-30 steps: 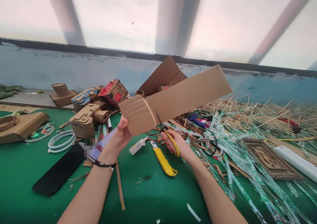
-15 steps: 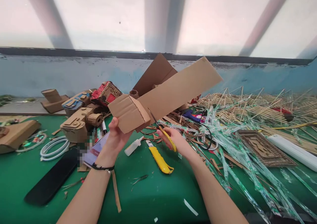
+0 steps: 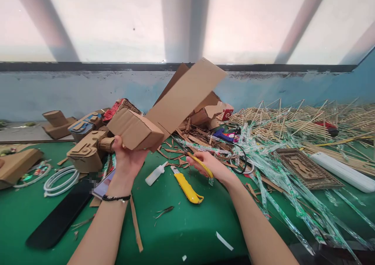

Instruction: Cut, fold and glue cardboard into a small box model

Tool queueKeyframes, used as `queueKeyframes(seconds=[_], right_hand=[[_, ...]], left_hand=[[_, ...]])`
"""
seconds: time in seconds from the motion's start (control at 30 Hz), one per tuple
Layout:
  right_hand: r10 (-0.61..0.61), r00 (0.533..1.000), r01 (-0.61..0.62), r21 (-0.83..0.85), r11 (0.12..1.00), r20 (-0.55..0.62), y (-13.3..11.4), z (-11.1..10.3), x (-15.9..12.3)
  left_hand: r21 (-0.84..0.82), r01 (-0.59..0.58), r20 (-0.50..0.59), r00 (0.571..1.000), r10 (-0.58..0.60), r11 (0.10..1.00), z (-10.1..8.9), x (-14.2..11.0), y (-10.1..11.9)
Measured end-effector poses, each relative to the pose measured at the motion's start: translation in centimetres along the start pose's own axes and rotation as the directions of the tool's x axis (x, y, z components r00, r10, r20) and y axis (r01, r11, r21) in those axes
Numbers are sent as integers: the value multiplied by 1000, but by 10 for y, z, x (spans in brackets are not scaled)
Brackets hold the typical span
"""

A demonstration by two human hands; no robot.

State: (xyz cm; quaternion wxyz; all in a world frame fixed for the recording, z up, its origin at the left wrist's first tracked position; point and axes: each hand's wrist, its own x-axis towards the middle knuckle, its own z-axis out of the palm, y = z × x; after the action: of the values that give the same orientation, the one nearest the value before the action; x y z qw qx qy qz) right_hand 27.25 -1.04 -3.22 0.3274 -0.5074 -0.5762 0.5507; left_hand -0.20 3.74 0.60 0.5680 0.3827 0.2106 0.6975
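Note:
My left hand (image 3: 126,161) grips the folded near end of a long brown cardboard strip (image 3: 178,101) and holds it up over the green table (image 3: 181,230). The strip slants up and to the right. Yellow-handled scissors (image 3: 197,160) are in my right hand (image 3: 208,166), fingers through the loops, blades pointing toward the strip's lower edge near the fold. A black bead bracelet sits on my left wrist.
A yellow utility knife (image 3: 186,187) and a small white glue bottle (image 3: 155,174) lie below my hands. Cardboard models (image 3: 88,149) stand at left, beside white rings (image 3: 60,179) and a black flat case (image 3: 55,222). Bamboo sticks (image 3: 299,126), clear wrappers and a woven frame (image 3: 304,168) cover the right.
The cardboard strip has swung steeper, its far end rising and moving left. The scissors have come away from the cut near the fold and dropped lower.

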Motion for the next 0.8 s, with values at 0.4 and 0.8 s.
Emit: queueKeyframes(seconds=[0.4,0.8], right_hand=[[-241,855,417,335,845,-459,7,6,23],[-291,361,618,-6,786,-886,11,-11,28]], left_hand=[[-131,191,16,982,-191,973,11,-14,-8],[-119,506,209,854,-477,854,19,-29,-44]])
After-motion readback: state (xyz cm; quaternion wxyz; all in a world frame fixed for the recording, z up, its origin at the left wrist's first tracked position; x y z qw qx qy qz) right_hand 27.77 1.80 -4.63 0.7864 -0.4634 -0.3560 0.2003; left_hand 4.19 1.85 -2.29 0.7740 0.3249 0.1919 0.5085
